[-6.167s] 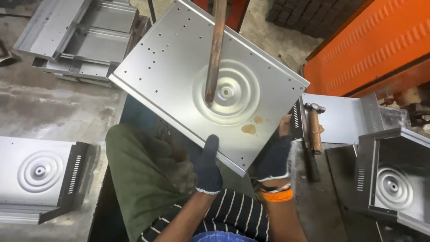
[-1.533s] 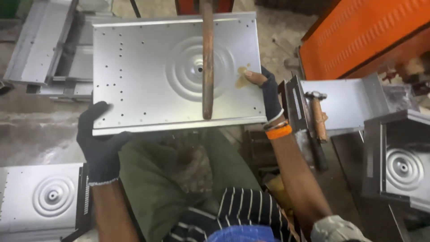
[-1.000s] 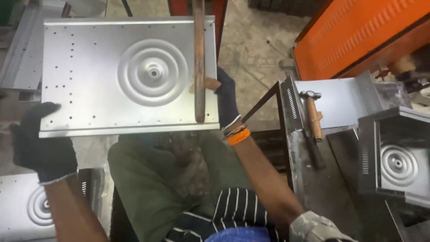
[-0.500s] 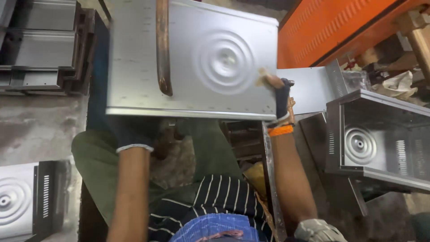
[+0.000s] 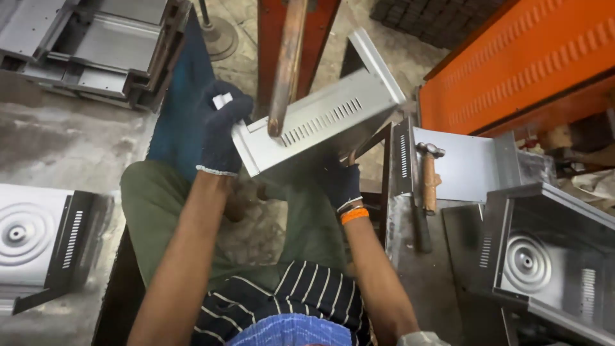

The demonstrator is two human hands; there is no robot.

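Grip: both my gloved hands clamp the folded sheet-metal panel (image 5: pixel 318 118); my left hand (image 5: pixel 220 131) closes over its left corner, and my right hand (image 5: pixel 341 182) grips it from beneath, fingers mostly out of sight.
Panel position: held in the air above my lap, tilted so that the slotted side wall faces up; the far flange rises toward the orange machine body (image 5: pixel 512 64).
Electrode: a copper-coloured rod (image 5: pixel 286 67) comes down from the top edge of view, its tip touching the slotted wall near the left end of the vent row.
Step in hand: as I judge it, I am presenting the side wall to the rod tip for a spot joint.
Next move: this calls for a steady hold, the wall flat against the tip, and fingers clear of the contact point.
Work table, right: a hammer (image 5: pixel 427 173) lies on a flat panel (image 5: pixel 461 166) near the table's far edge; a finished housing with a round embossed disc (image 5: pixel 544 256) stands at the right edge.
Floor, left: another embossed housing (image 5: pixel 38 240) lies at the left edge of view; stacked trays (image 5: pixel 90 45) fill the top left corner.
Hidden or unclear: whatever backs the panel under the rod tip is covered; the rod's upper end is cut off; my right-hand fingers cannot be made out.
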